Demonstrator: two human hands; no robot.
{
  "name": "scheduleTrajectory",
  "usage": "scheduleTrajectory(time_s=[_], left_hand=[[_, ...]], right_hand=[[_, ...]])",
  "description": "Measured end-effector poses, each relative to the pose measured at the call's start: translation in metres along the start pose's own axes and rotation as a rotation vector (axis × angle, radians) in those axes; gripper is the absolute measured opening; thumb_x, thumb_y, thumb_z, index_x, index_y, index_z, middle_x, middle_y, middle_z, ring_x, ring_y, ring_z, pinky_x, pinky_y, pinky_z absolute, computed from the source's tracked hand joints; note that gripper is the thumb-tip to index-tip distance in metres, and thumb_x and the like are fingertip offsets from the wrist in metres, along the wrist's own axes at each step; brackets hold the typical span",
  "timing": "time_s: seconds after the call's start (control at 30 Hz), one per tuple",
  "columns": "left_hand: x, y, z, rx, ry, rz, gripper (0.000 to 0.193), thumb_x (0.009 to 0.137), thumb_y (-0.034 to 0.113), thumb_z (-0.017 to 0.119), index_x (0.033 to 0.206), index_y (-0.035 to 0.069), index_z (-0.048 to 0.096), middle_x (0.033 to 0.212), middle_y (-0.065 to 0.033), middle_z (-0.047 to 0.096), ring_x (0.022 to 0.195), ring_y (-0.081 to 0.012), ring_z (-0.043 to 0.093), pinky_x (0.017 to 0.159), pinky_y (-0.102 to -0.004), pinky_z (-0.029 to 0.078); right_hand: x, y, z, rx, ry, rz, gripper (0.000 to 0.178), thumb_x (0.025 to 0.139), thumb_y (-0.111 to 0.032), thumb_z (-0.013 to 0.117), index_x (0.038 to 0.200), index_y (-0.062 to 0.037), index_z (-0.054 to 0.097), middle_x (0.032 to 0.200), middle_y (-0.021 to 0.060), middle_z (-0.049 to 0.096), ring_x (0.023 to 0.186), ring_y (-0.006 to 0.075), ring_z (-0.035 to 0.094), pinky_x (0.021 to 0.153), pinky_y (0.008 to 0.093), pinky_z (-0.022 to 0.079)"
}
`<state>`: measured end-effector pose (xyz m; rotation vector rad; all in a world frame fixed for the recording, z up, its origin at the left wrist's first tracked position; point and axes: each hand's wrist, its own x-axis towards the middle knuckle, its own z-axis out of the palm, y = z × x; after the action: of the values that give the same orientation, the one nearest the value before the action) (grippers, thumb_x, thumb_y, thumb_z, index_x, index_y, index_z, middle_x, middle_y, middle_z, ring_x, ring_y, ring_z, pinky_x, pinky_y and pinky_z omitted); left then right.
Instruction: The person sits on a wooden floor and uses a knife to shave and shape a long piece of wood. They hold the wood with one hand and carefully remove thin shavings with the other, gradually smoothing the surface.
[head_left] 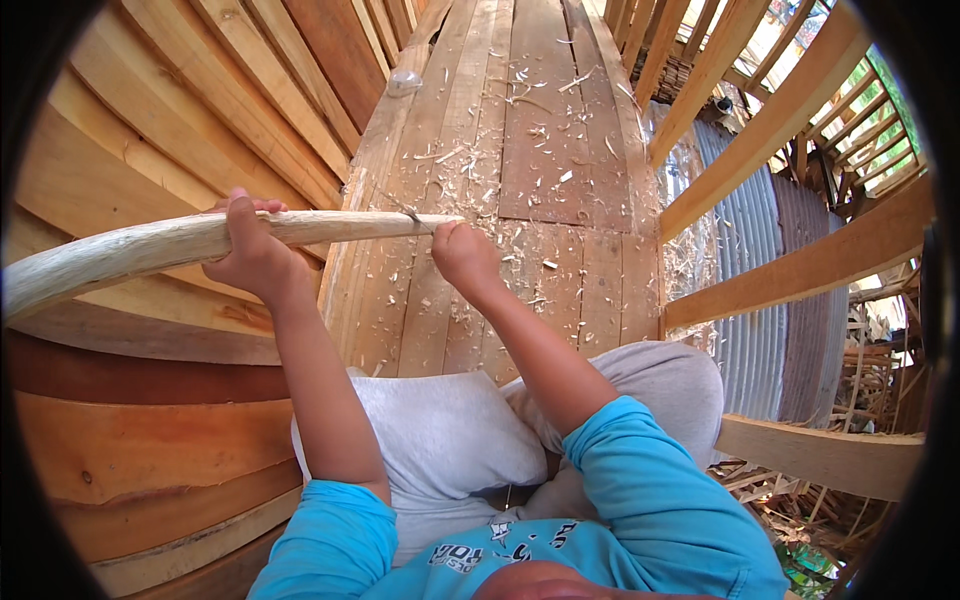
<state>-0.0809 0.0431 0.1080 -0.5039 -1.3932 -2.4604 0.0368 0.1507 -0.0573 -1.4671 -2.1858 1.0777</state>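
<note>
A long, pale wooden pole (160, 240), peeled and slightly curved, runs from the left edge to a narrowed end near the middle. My left hand (250, 245) is closed around it, thumb up on the near side and fingertips showing beyond. At the narrow end my right hand (466, 252) is a closed fist, holding a knife (407, 211) whose thin, dark blade lies slantwise across the wood. The fist hides the knife's handle and covers the pole's very tip.
Curled shavings (548, 264) litter the plank floor (555, 180). A board wall (180, 110) rises at the left, with a small clear container (403, 83) near its foot. At the right are wooden rails (800, 275), with corrugated metal sheets (745, 260) beyond them. My bent legs (430, 420) are below.
</note>
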Motion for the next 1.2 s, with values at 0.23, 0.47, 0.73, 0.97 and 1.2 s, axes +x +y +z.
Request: scheduleTrajectory(time_s=[0.23, 0.47, 0.73, 0.97, 1.2], left_hand=[[0.002, -0.004, -0.001, -0.008, 0.021, -0.005, 0.011, 0.083, 0.001, 0.064, 0.085, -0.001, 0.053, 0.069, -0.0089, 0.056, 0.056, -0.0173, 0.057, 0.055, -0.0336, 0.052], [-0.007, 0.003, 0.0, -0.019, 0.032, -0.022, 0.012, 0.082, 0.001, 0.063, 0.084, 0.001, 0.051, 0.072, -0.009, 0.056, 0.057, -0.0183, 0.057, 0.054, -0.0333, 0.052], [-0.01, 0.006, 0.002, 0.006, -0.005, -0.053, 0.014, 0.082, 0.004, 0.065, 0.087, 0.001, 0.052, 0.068, -0.008, 0.056, 0.059, -0.0193, 0.058, 0.057, -0.0341, 0.051], [-0.002, 0.008, -0.008, 0.013, 0.08, -0.012, 0.013, 0.083, 0.0, 0.061, 0.079, 0.003, 0.048, 0.061, -0.0066, 0.053, 0.052, -0.0165, 0.055, 0.051, -0.0311, 0.052], [-0.007, 0.007, -0.001, 0.055, 0.161, -0.064, 0.016, 0.084, 0.004, 0.066, 0.086, -0.002, 0.051, 0.072, -0.0083, 0.057, 0.057, -0.0171, 0.058, 0.052, -0.0311, 0.051]], right_hand=[[0.0, -0.006, -0.011, 0.054, -0.086, 0.022, 0.052, 0.097, -0.034, 0.035, 0.087, 0.0027, 0.071, 0.089, 0.0274, 0.069, 0.086, 0.0459, 0.067, 0.082, 0.0528, 0.052], [0.008, -0.011, -0.024, 0.124, -0.128, -0.054, 0.057, 0.097, -0.033, 0.033, 0.08, 0.0081, 0.068, 0.08, 0.033, 0.064, 0.08, 0.0508, 0.063, 0.079, 0.0549, 0.05], [0.025, 0.018, -0.007, -0.135, -0.121, -0.183, 0.049, 0.099, -0.029, 0.037, 0.087, 0.0082, 0.067, 0.09, 0.0297, 0.067, 0.083, 0.0472, 0.065, 0.079, 0.0537, 0.051], [-0.01, -0.045, -0.022, -0.066, -0.276, -0.025, 0.05, 0.098, -0.032, 0.033, 0.096, 0.0043, 0.067, 0.096, 0.0267, 0.069, 0.093, 0.0438, 0.066, 0.085, 0.0501, 0.053], [0.007, -0.02, -0.017, -0.177, -0.234, -0.202, 0.055, 0.098, -0.033, 0.033, 0.093, 0.0109, 0.066, 0.095, 0.0316, 0.067, 0.09, 0.0466, 0.067, 0.084, 0.0531, 0.05]])
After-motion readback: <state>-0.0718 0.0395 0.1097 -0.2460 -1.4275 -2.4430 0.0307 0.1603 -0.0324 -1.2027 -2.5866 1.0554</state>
